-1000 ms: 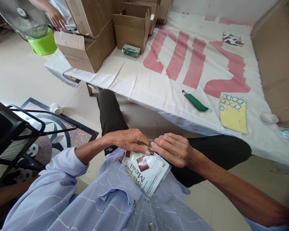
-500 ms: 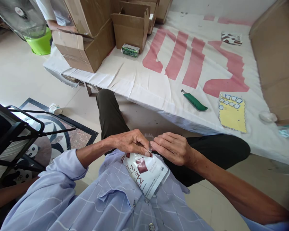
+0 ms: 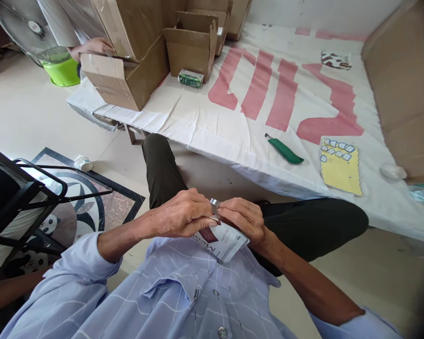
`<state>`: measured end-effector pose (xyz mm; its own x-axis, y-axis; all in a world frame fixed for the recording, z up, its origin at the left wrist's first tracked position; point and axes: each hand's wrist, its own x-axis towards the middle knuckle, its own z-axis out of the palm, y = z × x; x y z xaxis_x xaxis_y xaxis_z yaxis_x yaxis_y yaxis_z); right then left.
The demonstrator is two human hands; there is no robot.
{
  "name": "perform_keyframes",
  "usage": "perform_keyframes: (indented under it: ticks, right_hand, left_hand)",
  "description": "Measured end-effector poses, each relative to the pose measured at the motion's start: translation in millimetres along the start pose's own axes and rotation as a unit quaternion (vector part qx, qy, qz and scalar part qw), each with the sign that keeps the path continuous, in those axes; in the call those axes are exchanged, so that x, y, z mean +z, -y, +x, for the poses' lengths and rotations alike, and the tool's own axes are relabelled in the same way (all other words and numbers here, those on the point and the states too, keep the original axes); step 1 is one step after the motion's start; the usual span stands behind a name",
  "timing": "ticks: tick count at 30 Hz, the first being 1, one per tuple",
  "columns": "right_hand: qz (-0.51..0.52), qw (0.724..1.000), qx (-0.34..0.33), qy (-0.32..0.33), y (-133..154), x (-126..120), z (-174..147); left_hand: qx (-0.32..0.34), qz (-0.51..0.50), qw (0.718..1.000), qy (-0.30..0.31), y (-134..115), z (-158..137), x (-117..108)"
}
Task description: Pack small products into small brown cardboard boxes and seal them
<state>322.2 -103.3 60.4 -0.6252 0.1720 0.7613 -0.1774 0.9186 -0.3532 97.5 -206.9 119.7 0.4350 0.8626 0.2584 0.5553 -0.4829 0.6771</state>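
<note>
A white foil pouch (image 3: 229, 245) with dark red print reading "Meal Shake" rests tilted against my shirt front, over my lap. My left hand (image 3: 183, 214) pinches its top edge from the left, thumb on the front. From the right, my right hand (image 3: 245, 219) grips the same top edge with curled fingers. Between the two sets of fingertips the edge is bent, and a small shiny silver bit sticks up there. Whether the pouch is torn open I cannot make out, as my fingers cover most of its top.
On the white-and-red cloth of the table (image 3: 229, 146) lie a green box cutter (image 3: 285, 150), a yellow card (image 3: 341, 172), a small green carton (image 3: 191, 78) and a patterned packet (image 3: 335, 60). Cardboard boxes (image 3: 189, 44) stand behind. Another person's hand (image 3: 97, 45) touches a box at left.
Both hands have closed in on the pouch's top edge, and the right hand now grips it lower down. The pouch has risen slightly, with less of its front showing. The co-worker's hand shifted.
</note>
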Motion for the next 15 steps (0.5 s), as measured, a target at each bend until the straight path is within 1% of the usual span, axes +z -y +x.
perform_keyframes:
  ticks: [4, 8, 10, 12, 14, 15]
  right_hand:
    - [0.052, 0.996, 0.039, -0.058, 7, 13, 4]
    - [0.103, 0.983, 0.102, -0.112, 10, 22, 13]
    - [0.137, 0.972, 0.155, -0.114, 8, 25, 18]
    - [0.176, 0.958, 0.203, -0.101, 4, 26, 22]
    - [0.206, 0.947, 0.224, -0.098, -1, 28, 26]
    - [0.214, 0.944, 0.228, -0.103, -3, 29, 27]
  left_hand:
    - [0.027, 0.090, 0.995, -0.021, -6, 4, -10]
    - [0.043, 0.132, 0.990, -0.031, -6, 13, -22]
    - [0.047, 0.138, 0.988, -0.043, -2, 18, -26]
    - [0.043, 0.132, 0.988, -0.065, 1, 22, -29]
    - [0.043, 0.113, 0.990, -0.077, 3, 26, -33]
    - [0.045, 0.101, 0.991, -0.074, 3, 29, -35]
